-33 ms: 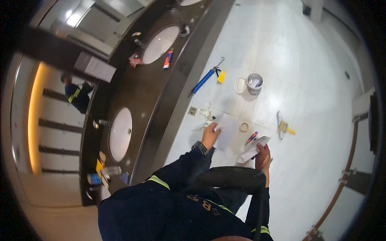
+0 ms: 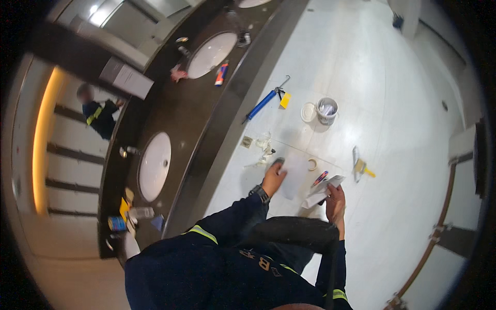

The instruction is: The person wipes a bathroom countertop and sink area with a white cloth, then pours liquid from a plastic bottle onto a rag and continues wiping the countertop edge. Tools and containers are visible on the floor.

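Observation:
My left hand [image 2: 274,179] is at the left edge of a thin white sheet [image 2: 294,180], its fingers closed on that edge. A small dark grey patch shows at its fingertips; I cannot make out what it is. My right hand [image 2: 336,202] grips a folded white paper [image 2: 321,195], thumb on top. Just beyond that paper lies a small red and blue tool [image 2: 320,178]. A tape roll [image 2: 312,164] rests on the floor between the two papers. Left of the sheet are crumpled whitish scraps [image 2: 264,144].
Farther off lie a blue caulking gun [image 2: 262,104], a white bucket [image 2: 327,114] and its lid [image 2: 308,112]. A yellow-handled brush [image 2: 363,168] is on the right. Along the left runs a dark counter [image 2: 178,116] with sinks, a sealant tube [image 2: 221,74] and a blue can [image 2: 117,223].
The left hand has shifted slightly, and the grey patch at its fingertips now shows. My right hand still has the folded paper. The whole view has turned a little.

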{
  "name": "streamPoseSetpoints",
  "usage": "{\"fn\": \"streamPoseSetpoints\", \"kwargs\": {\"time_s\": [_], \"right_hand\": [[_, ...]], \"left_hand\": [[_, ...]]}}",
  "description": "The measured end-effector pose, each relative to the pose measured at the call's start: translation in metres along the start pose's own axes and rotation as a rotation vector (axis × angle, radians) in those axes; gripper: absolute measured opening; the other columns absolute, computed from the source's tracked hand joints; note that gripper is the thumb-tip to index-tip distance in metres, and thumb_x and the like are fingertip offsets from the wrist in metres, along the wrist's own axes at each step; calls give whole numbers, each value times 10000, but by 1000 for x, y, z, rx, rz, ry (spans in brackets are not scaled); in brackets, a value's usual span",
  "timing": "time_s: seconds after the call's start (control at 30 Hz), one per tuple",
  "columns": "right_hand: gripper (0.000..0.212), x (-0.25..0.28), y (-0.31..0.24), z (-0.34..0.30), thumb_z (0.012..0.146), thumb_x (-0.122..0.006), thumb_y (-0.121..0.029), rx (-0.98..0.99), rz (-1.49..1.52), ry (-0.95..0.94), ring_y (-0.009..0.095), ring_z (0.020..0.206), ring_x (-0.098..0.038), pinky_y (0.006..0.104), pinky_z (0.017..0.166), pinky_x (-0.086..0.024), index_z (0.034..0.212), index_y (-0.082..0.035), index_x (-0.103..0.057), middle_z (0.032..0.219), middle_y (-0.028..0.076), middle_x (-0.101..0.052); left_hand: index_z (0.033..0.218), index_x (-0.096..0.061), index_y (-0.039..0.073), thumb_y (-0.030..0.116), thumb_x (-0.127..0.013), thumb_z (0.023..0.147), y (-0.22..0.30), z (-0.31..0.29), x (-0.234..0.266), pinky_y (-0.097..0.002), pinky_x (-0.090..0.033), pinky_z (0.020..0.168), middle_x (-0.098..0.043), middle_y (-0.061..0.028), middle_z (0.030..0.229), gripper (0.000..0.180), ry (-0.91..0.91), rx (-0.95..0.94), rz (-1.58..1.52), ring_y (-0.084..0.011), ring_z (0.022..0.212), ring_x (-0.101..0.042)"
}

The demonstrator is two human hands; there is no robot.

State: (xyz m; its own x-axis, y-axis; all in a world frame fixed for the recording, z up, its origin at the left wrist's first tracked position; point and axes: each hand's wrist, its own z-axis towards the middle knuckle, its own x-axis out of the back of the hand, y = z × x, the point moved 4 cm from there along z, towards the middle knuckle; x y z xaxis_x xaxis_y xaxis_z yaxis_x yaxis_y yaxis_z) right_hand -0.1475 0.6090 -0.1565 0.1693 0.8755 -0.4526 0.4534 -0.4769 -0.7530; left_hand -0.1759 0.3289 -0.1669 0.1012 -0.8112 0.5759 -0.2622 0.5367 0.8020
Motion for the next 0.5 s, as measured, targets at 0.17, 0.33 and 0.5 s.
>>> {"fn": "streamPoseSetpoints", "kwargs": {"time_s": [0.17, 0.33, 0.5], "right_hand": [[337, -80, -33, -48, 934, -628, -73, -95, 52, -186, 201, 1004, -663, 329, 895, -519, 1259, 8, -589, 1141, 86, -681], [311, -130, -45, -115, 945, -622, -81, -9, 19, -179, 174, 962, -660, 308, 867, -522, 1239, 18, -599, 1119, 92, -686], [268, -158, -21, -170, 933, -648, -108, 129, -313, -187, 133, 865, -641, 268, 771, -507, 1169, 19, -645, 1022, 66, -700]], "left_hand": [[1102, -582, -19, 142, -628, 946, 72, -88, 26, -324, -472, 703, -622, -94, 859, 229, -28, -37, -353, -134, 780, -562], [1070, -587, -12, 157, -530, 1006, 116, -134, 60, -304, -457, 710, -581, -45, 840, 190, -123, -52, -539, -99, 790, -513], [1066, -616, -52, 292, -617, 985, 104, -198, 127, -344, -485, 768, -640, -117, 892, 353, -154, -62, -504, -142, 825, -573]]}}
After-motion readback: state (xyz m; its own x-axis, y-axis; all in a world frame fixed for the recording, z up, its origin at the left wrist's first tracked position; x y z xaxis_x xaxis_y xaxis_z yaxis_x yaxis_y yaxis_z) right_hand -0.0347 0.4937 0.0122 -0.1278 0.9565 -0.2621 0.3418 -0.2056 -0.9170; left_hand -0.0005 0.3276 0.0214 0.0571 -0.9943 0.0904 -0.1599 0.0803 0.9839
